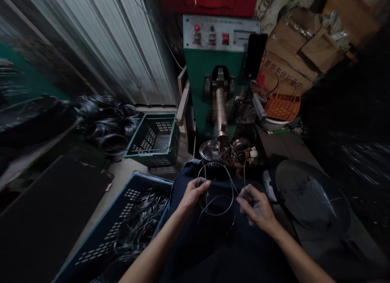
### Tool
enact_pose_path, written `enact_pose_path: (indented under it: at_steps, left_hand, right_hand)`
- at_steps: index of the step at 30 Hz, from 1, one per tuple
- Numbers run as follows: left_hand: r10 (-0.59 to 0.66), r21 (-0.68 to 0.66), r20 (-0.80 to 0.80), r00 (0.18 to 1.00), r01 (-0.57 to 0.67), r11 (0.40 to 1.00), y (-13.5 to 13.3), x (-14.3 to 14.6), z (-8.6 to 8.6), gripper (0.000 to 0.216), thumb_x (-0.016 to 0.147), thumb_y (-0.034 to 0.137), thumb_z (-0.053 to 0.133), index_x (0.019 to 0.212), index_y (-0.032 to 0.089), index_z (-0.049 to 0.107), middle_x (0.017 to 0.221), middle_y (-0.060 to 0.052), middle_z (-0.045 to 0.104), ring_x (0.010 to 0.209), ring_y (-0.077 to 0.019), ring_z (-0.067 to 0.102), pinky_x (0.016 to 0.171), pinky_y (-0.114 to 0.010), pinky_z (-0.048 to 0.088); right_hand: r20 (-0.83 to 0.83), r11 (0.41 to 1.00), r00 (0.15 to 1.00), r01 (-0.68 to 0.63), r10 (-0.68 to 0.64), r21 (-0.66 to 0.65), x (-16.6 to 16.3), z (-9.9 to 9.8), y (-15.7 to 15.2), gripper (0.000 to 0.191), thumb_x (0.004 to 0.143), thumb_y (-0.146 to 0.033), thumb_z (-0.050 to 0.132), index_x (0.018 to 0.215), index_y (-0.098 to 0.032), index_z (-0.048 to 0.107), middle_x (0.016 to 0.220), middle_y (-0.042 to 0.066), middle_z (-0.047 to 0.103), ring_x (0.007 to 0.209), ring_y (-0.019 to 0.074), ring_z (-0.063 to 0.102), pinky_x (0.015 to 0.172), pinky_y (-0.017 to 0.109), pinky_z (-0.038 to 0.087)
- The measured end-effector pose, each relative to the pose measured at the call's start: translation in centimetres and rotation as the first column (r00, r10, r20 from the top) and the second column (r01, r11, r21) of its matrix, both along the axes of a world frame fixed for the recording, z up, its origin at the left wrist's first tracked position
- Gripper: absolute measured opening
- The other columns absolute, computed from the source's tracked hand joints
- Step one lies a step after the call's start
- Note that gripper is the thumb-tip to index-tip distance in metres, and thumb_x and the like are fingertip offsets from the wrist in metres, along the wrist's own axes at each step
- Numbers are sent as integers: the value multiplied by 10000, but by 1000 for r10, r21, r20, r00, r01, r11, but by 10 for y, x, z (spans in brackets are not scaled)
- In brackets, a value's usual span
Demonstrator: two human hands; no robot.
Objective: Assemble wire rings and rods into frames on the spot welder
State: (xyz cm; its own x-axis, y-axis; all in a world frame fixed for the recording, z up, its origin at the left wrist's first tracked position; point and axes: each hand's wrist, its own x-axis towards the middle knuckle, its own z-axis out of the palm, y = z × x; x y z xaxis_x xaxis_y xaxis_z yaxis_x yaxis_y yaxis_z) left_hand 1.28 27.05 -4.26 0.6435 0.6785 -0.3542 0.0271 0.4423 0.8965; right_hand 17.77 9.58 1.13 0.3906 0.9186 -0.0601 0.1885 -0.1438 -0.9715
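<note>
Crates come first: a blue crate [100, 238] sits low on the left beside the person's knee, and in it lies a tangled heap of thin wire rings [146, 212]. Beyond it stands a green crate [143, 136], its perforated bottom in plain view. Left of the green crate, dark hoops [103, 116] are piled loosely on the floor. Straight ahead is a green machine [217, 71] with a metal shaft [221, 112] pointing toward the person. Two shiny tins [209, 151] stand at the foot of the shaft; what they hold is too small to tell. To the right, an orange wicker basket [282, 106] sits below stacked cardboard boxes [292, 51]; its contents are hidden. A dark round pan [307, 197] lies on the counter [286, 146] near the right forearm.

Both hands are over the lap, which is covered in dark cloth [219, 242]. Between them is a wire loop [217, 164], arching up toward the tins and curling down over the cloth. The left hand [193, 193] is nearly closed, its fingertips pinching the left side of the loop. The right hand [256, 205] is likewise curled, thumb and forefinger nipping the right side, where a straight end of wire stands upright.
</note>
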Motion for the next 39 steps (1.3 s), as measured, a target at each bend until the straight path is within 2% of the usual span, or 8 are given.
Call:
enact_pose_path:
  at_steps: [3,5,8,11,14,18,28,39]
  left_hand:
    - [16,-3,-19,1000,-16,1000,1,-4,-1,350,723,449,744,718,155,554,506,31,528,392,-58,419,390,-153,279]
    - [20,1,-21,1000,-20,1000,1,-5,0,344,725,435,748,716,150,555,512,34,523,402,-56,422,398,-152,290]
    - [26,-10,-4,1000,-26,1000,1,-6,4,340,732,427,746,720,148,552,522,39,515,414,-59,436,401,-153,307]
    - [30,-36,8,1000,-30,999,1,-3,10,341,736,431,738,720,156,537,507,51,498,384,-52,412,365,-146,258]
    - [30,-48,14,999,-29,998,2,0,16,356,720,439,744,698,164,520,481,55,498,350,-49,388,340,-148,225]
    - [32,-65,30,999,-30,997,5,5,20,371,682,452,762,705,170,522,457,48,517,338,-62,405,335,-152,223]
    - [54,-88,77,996,-47,995,7,16,31,384,674,471,758,709,168,524,430,40,517,310,-38,316,323,-150,168]
    - [95,-109,126,987,-81,991,11,22,28,364,647,441,782,699,165,551,443,34,534,342,-57,409,359,-149,258]
  right_hand:
    - [185,993,977,-113,104,38,4,3,4,152,918,-352,559,890,-204,585,656,-22,646,417,106,594,391,204,484]
    - [389,962,895,-264,219,65,8,5,6,170,904,-323,594,1021,-206,634,885,49,720,733,174,712,688,293,585]
    - [682,893,658,-450,321,15,13,0,10,488,851,-308,678,1307,-220,526,1225,108,648,1167,248,588,1041,472,422]
    - [819,875,466,-477,333,-84,14,-7,16,555,869,-253,654,1384,-226,448,1270,107,623,1245,252,517,1088,553,322]
    - [856,873,393,-471,335,-125,14,-7,22,490,885,-242,629,1353,-217,485,1240,98,642,1224,245,520,1085,543,317]
    - [865,868,378,-481,331,-122,18,2,29,444,880,-285,639,1305,-218,530,1200,83,661,1185,241,529,1071,520,335]
    - [837,859,442,-508,323,-64,30,12,37,392,895,-354,616,1262,-230,554,1168,77,674,1163,250,535,1013,480,399]
    - [843,839,432,-542,322,-43,40,12,48,404,877,-352,642,1254,-231,562,1150,77,679,1160,241,549,1023,467,416]
